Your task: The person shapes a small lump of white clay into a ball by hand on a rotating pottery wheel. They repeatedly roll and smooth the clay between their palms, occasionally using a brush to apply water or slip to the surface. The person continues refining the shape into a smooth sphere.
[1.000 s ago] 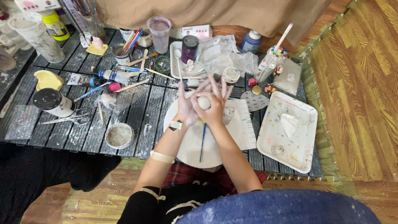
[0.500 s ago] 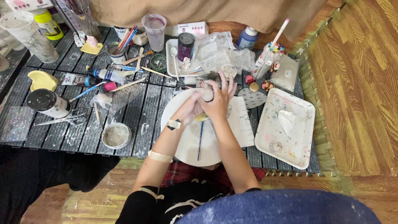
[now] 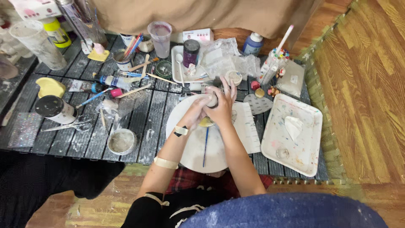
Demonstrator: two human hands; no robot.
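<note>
Both of my hands are closed together around a small pale lump of clay (image 3: 212, 100) above a round white board (image 3: 190, 145). My left hand (image 3: 197, 110) cups the lump from the left, a watch on its wrist. My right hand (image 3: 222, 105) wraps it from the right, fingers pointing away from me. A blue-handled tool (image 3: 205, 145) lies on the board below my hands, next to a small yellowish piece (image 3: 206, 123).
A white paint-stained tray (image 3: 295, 137) sits at the right. A small grey bowl (image 3: 121, 141), scissors (image 3: 69, 125), a dark-lidded jar (image 3: 55, 109), paint tubes, brushes, cups and plastic bags crowd the dark slatted table (image 3: 156, 114). Wooden floor lies to the right.
My fingers were spread open around the clay a second ago; now both hands have closed tightly over it. The view has shifted slightly.
</note>
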